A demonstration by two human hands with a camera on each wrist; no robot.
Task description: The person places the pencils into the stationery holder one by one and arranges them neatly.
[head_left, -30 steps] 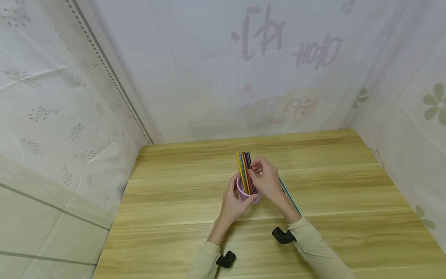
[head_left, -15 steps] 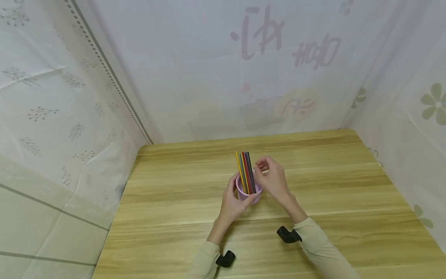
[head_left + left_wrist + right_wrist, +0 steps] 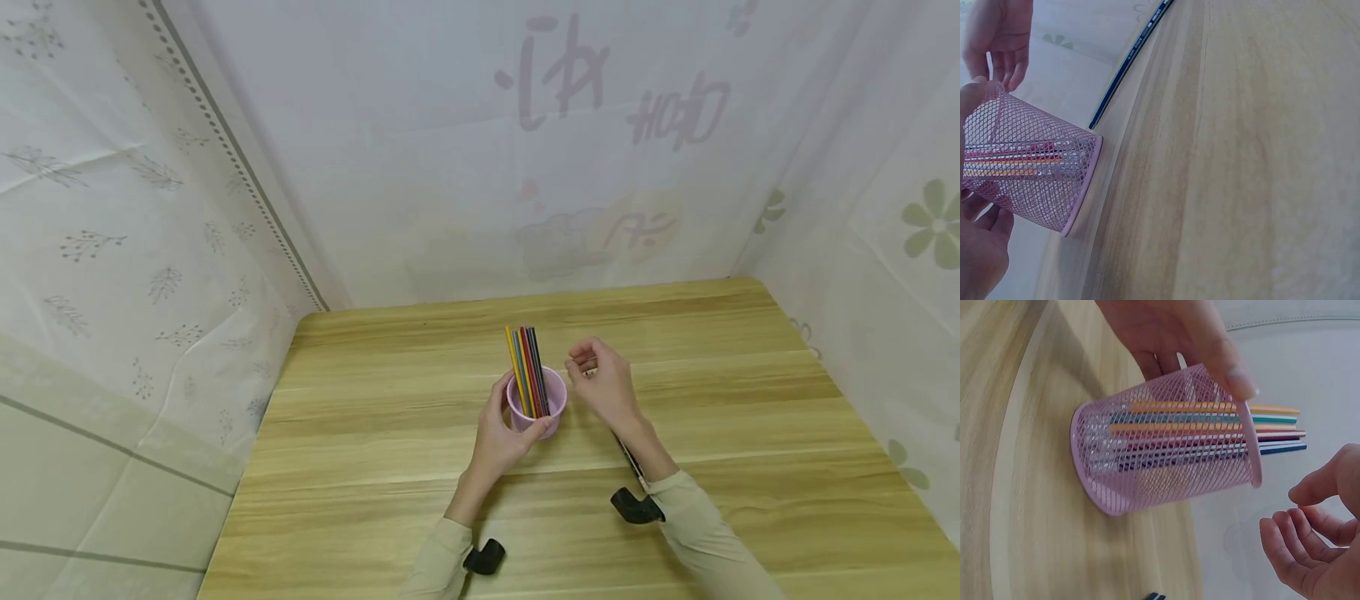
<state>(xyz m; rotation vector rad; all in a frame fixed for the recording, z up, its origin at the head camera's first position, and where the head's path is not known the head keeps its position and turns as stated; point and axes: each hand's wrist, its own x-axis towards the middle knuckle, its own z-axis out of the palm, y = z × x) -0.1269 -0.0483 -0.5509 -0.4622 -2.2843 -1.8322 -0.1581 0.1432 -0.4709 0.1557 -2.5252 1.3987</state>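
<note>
A pink mesh pencil cup [image 3: 556, 392] stands upright on the table with my left hand [image 3: 501, 437] gripping its left side, thumb near the rim. Several coloured pencils [image 3: 522, 367], yellow, teal, red and dark, lean inside it, and the right wrist view shows the pencils [image 3: 1279, 428] sticking out past the rim. Just right of the cup, apart from it, my right hand [image 3: 606, 387] hovers with loosely bent fingers. In the right wrist view nothing sits between that hand's thumb and fingers [image 3: 1294, 540]. Below the right wrist lies a dark pencil [image 3: 630, 460], partly hidden.
The wood-grain table [image 3: 360, 433] extends around both hands. Its back edge meets a pale printed cloth [image 3: 420, 208]. In the left wrist view the dark blue pencil [image 3: 1129, 65] lies near the cup's base.
My right hand has drawn away from the pencils in the cup and moved to the right. The left hand and the cup have hardly moved.
</note>
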